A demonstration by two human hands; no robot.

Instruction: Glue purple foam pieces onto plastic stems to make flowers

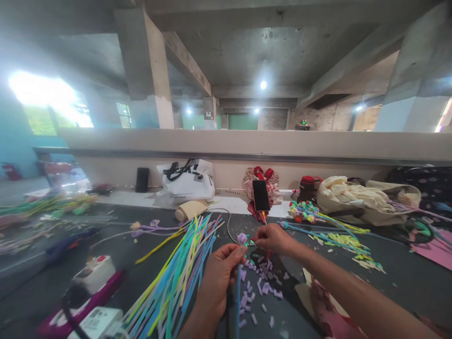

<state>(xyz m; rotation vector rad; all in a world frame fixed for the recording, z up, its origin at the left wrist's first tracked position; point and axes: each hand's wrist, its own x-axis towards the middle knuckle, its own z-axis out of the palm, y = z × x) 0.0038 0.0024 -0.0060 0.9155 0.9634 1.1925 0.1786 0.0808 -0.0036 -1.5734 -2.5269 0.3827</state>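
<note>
My left hand (219, 274) is closed around a blue pipe cleaner stem (238, 301) topped by a small purple flower head (242, 238). My right hand (272, 238) is pinched just right of the flower head, on something thin that I cannot make out. Small purple clippings (259, 282) lie scattered on the dark table (148, 245) under both hands. A fan of blue, green and yellow pipe cleaners (180, 268) lies to the left of my left hand.
A phone (261, 195) leans upright behind my hands, with a white bag (189, 181), a red-lidded jar (307, 187) and cream cloth (353, 194) along the back ledge. Finished colourful stems (328, 230) lie right. A white and pink tool (93, 282) sits near left.
</note>
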